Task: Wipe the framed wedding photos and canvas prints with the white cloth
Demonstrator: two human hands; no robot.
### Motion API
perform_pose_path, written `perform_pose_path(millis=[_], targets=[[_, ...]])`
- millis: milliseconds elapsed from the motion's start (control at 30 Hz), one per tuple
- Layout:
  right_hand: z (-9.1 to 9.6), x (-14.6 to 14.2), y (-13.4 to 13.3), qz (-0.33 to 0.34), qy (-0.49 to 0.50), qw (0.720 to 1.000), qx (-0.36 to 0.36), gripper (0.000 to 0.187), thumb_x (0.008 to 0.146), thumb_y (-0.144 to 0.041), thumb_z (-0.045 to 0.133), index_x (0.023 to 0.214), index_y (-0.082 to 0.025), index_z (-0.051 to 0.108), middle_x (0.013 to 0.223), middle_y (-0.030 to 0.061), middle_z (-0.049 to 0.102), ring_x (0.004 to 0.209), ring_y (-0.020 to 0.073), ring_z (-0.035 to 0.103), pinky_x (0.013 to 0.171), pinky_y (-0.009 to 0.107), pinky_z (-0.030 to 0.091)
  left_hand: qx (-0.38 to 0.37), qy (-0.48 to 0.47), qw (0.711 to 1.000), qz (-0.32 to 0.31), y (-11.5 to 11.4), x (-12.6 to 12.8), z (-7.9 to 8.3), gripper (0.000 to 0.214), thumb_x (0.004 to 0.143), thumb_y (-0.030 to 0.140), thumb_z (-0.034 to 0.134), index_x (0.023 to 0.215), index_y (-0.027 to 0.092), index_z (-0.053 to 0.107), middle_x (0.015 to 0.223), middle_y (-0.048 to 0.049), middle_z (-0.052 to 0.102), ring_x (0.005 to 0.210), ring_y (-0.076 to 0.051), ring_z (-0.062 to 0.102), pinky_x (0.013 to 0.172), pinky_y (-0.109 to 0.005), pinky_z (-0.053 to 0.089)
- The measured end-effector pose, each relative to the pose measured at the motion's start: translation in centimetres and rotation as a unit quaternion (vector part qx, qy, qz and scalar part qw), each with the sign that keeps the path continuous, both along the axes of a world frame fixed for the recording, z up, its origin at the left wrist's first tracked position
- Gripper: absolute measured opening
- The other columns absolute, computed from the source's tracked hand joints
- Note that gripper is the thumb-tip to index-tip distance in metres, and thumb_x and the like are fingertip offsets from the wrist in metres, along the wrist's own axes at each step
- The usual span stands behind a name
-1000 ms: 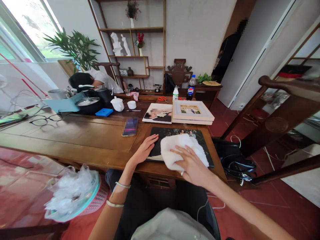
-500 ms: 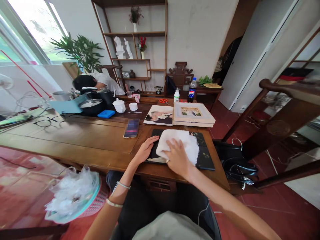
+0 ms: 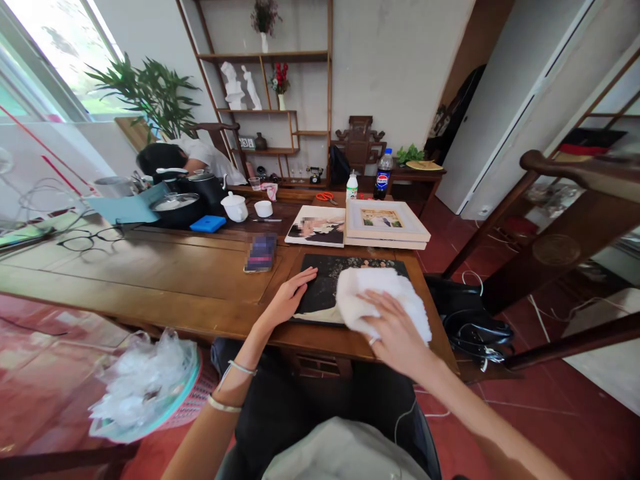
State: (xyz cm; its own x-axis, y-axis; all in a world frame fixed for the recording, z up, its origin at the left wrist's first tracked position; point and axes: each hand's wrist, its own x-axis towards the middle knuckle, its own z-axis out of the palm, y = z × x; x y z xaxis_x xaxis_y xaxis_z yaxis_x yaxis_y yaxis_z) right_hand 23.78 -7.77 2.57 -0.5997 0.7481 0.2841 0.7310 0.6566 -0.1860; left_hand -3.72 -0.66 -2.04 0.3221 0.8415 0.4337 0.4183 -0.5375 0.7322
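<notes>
A dark photo print point(image 3: 325, 293) lies flat near the front edge of the wooden table point(image 3: 150, 273). My left hand point(image 3: 287, 300) rests on its left edge with fingers stretched out flat. My right hand point(image 3: 397, 337) presses flat on a white cloth point(image 3: 383, 300) that covers the print's right half. Behind the print lie another photo point(image 3: 316, 225) and a white-framed picture point(image 3: 385, 222).
A phone point(image 3: 261, 253) lies left of the print. Glasses point(image 3: 85, 240), pots, a white teapot point(image 3: 235, 207) and a blue box point(image 3: 209, 224) stand further back, where a person bends over the table. A basket of plastic bags point(image 3: 145, 387) sits at floor left; a black bag point(image 3: 470, 320) at right.
My right hand slid the white cloth left over the print, then back to the right side. My left hand has stayed on the print's left edge.
</notes>
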Motion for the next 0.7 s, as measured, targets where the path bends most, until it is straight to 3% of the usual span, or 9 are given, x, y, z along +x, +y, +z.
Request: perform_pose_path(millis=[133,233,333,500,600,700], targets=[[-0.4,4.2,4.3,-0.090,-0.021,0.994,0.064,0.028,0.083,-0.020,0.051,0.103,-0.016,0.070,0.132,0.0158,0.053,0.127,0.0306,0.042,0.106,0.051,0.029,0.000,-0.007,1.000,-0.001,0.0,0.0,-0.1,0.036,0.094,0.028,0.038,0.121,0.020,0.059,0.135,-0.0078,0.054,0.130,-0.020,0.043,0.113,-0.046,0.027],[-0.4,5.0,5.4,-0.117,-0.042,0.989,0.077,0.029,0.085,-0.021,0.050,0.105,-0.014,0.069,0.130,0.0169,0.055,0.128,0.0310,0.040,0.105,0.053,0.030,0.001,-0.010,1.000,0.000,0.0,0.0,-0.1,0.035,0.094,0.028,0.038,0.121,0.020,0.059,0.134,-0.0076,0.054,0.130,-0.020,0.043,0.113,-0.045,0.028],[-0.3,3.4,3.2,-0.085,-0.065,0.992,0.059,0.030,0.080,-0.015,0.052,0.104,-0.017,0.069,0.138,0.0128,0.048,0.133,0.0318,0.033,0.108,0.056,0.022,0.005,-0.010,1.000,-0.001,-0.1,0.1,-0.1,0.036,0.094,0.027,0.037,0.121,0.019,0.059,0.134,-0.0083,0.054,0.130,-0.020,0.043,0.113,-0.045,0.027],[-0.1,0.0,-2.0,0.034,-0.059,0.998,-0.009,0.034,0.070,-0.017,0.061,0.102,-0.022,0.070,0.148,0.0077,0.034,0.138,0.0324,0.020,0.111,0.056,0.011,0.008,-0.011,1.000,-0.004,-0.1,0.1,-0.2,0.035,0.094,0.029,0.038,0.119,0.018,0.060,0.134,-0.0095,0.054,0.130,-0.020,0.044,0.113,-0.046,0.028],[0.0,-0.1,-1.5,0.058,-0.043,0.997,-0.017,0.033,0.071,-0.016,0.060,0.101,-0.023,0.069,0.147,0.0067,0.036,0.138,0.0295,0.023,0.111,0.054,0.014,0.010,-0.015,1.000,-0.009,0.0,0.0,-0.2,0.034,0.094,0.030,0.038,0.118,0.019,0.060,0.134,-0.0094,0.054,0.129,-0.021,0.044,0.113,-0.046,0.028],[0.0,1.4,2.0,0.036,-0.026,0.999,0.016,0.029,0.076,-0.015,0.055,0.100,-0.022,0.069,0.143,0.0066,0.043,0.134,0.0266,0.032,0.109,0.052,0.021,0.014,-0.014,1.000,-0.017,0.1,-0.1,-0.3,0.035,0.095,0.031,0.037,0.119,0.019,0.060,0.133,-0.0093,0.054,0.129,-0.021,0.044,0.112,-0.047,0.028]])
